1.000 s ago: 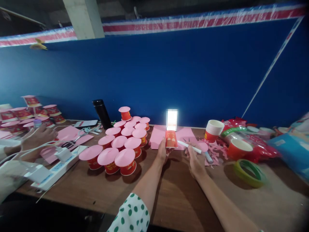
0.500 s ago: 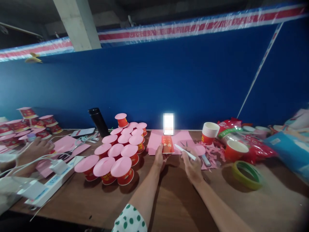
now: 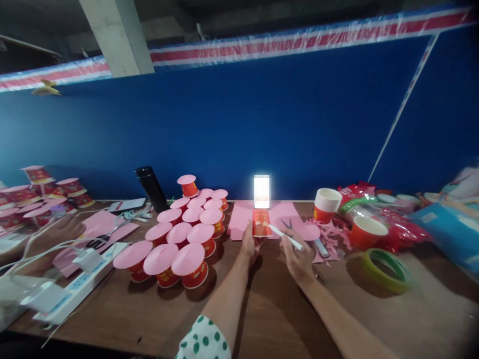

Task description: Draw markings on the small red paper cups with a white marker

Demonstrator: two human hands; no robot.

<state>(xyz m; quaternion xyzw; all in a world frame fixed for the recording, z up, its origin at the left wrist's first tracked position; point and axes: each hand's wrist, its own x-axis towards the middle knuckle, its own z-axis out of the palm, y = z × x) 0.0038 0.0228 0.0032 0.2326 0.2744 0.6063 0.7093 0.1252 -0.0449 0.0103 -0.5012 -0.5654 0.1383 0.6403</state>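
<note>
In the middle, my left hand is closed round a red paper cup with a printed pattern, above the near edge of pink paper sheets. My right hand grips a white pen-like stick. Its tip points at the cup's right side; whether it touches I cannot tell. Scissors lie on the paper just beyond the right hand. Left of my hands stand several red cups topped with pink paper discs.
A lit phone stands behind the paper. Rightward are stacked cups, pink scraps, a single cup and a yellow-green tape roll. Leftward are a black bottle, a power strip and another person's hand.
The pen's tip has moved slightly left, closer to the cup. The cup has shifted a little right. Both hands keep their hold.
</note>
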